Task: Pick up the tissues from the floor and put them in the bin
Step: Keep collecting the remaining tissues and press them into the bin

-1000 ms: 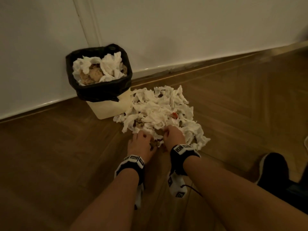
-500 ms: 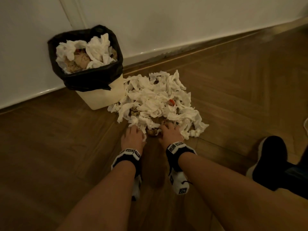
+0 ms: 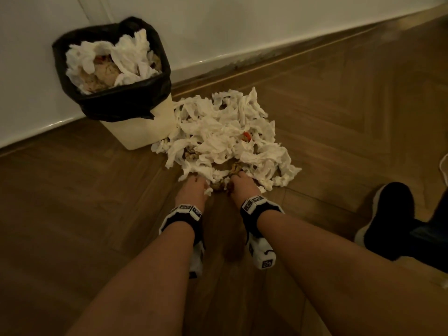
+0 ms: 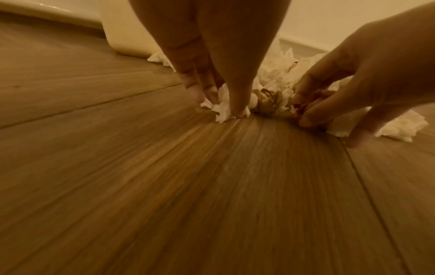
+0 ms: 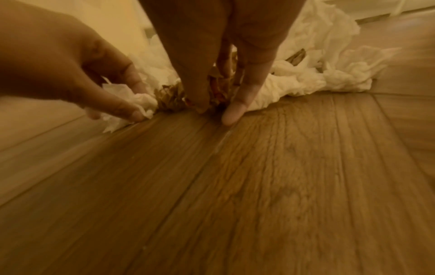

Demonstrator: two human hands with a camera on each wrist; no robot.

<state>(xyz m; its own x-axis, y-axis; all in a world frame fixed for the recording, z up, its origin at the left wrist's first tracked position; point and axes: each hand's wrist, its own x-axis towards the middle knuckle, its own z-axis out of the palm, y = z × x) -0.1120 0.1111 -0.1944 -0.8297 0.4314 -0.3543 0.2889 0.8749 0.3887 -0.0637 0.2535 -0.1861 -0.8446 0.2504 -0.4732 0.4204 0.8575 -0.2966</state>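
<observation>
A pile of crumpled white tissues (image 3: 218,137) with some brown scraps lies on the wooden floor, against the right side of the bin. The cream bin (image 3: 138,132) has a black liner and is heaped with tissues. Both hands are down at the near edge of the pile. My left hand (image 3: 197,184) pinches a white tissue (image 4: 222,111) between thumb and fingers. My right hand (image 3: 236,183) curls its thumb and fingers round a brown crumpled wad (image 5: 214,93) beside a white tissue. The wrist views show the left hand (image 4: 219,106) and the right hand (image 5: 216,109) side by side, touching the floor.
The bin stands against a white wall with a skirting board (image 3: 242,61). A foot in a black shoe (image 3: 390,214) rests on the floor at the right. Bare wooden floor (image 3: 84,202) lies to the left and near side of the pile.
The head view has shifted, so the bin and the pile sit higher and further left. Both hands stay at the pile's near edge, now slightly further apart.
</observation>
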